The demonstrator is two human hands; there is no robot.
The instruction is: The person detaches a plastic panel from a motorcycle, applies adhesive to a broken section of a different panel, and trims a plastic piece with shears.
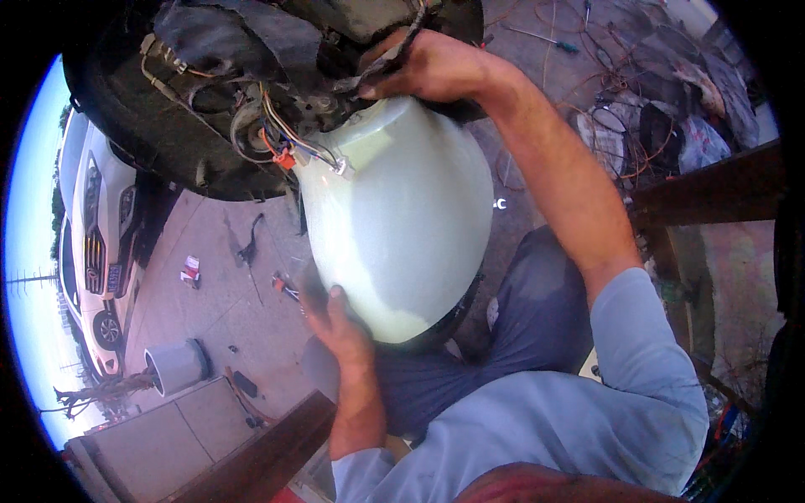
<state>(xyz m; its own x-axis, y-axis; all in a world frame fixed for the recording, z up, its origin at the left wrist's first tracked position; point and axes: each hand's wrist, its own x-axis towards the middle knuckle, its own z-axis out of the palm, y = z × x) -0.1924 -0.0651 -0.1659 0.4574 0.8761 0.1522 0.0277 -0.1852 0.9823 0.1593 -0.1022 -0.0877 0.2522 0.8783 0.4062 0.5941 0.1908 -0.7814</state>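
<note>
A large pale, curved panel (394, 226) is in front of me, its narrower top meeting a black, dirty vehicle assembly (193, 117) with wiring. My left hand (335, 323) grips the panel's lower left edge, thumb upright along it, some fingers behind. My right hand (419, 67) is at the top, fingers closed around a black cable or strip (394, 50) just above the panel. An orange connector (283, 158) and a white connector (341, 166) on thin wires lie at the panel's upper left. A small bundle of wires (287, 290) shows beside my left hand.
A white car (101, 210) stands at left, near a grey bucket (176, 365). Rusty beams (704, 180) flank me. A screwdriver (541, 42), an open-end wrench (499, 204), cords and plastic sheeting (700, 142) lie on the pavement, along with small debris.
</note>
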